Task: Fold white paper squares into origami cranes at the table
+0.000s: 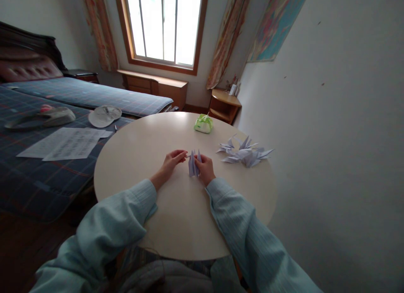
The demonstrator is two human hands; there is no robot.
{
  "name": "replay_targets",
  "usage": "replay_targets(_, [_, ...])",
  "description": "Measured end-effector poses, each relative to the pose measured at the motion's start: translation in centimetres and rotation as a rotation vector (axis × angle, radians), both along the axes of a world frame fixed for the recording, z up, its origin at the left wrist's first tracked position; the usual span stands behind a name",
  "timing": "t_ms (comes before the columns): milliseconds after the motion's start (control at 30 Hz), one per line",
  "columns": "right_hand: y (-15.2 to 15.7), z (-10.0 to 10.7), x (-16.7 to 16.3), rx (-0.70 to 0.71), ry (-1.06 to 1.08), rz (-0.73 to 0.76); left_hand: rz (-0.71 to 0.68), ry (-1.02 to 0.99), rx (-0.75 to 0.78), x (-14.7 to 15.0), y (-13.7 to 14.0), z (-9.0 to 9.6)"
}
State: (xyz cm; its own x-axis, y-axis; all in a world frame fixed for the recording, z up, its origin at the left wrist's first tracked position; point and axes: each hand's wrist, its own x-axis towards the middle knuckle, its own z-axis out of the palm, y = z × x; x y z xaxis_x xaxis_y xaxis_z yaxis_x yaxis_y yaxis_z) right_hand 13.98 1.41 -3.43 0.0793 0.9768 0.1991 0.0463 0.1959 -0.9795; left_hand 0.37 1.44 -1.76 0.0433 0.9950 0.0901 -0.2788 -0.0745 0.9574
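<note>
A folded paper crane (192,166) in pale lavender paper stands upright between my hands over the middle of the round table. My right hand (205,167) grips it from the right, fingers closed on its folds. From the left, my left hand (174,159) pinches a thin point at the crane's upper left side. My fingers cover part of the folds. To the right, several finished paper cranes (249,154) lie heaped together, wings and points sticking out in different directions.
A green and white tissue pack (203,124) sits near the far edge of the round table (132,158). Left of it, a bed (47,179) bears printed sheets (67,143), a white cap (104,115) and a grey bag (58,116). A white wall (331,137) runs close along the right.
</note>
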Motion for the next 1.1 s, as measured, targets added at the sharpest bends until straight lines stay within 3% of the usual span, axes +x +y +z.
replay_targets(167, [0.04,0.09,-0.01,0.010,0.015,-0.003,-0.051,0.008,0.002,-0.11,0.05,0.01])
replay_targets(400, [0.11,-0.03,-0.03,0.020,0.054,0.004,-0.133,0.190,0.078,0.18,0.11,-0.25])
replay_targets(667, [-0.05,0.02,-0.03,0.017,0.072,0.023,-0.060,0.242,0.143,0.15,-0.03,-0.05])
replay_targets(1100, [-0.24,0.39,-0.18,0.030,0.069,-0.012,-0.094,0.236,0.125,0.10,0.27,-0.48])
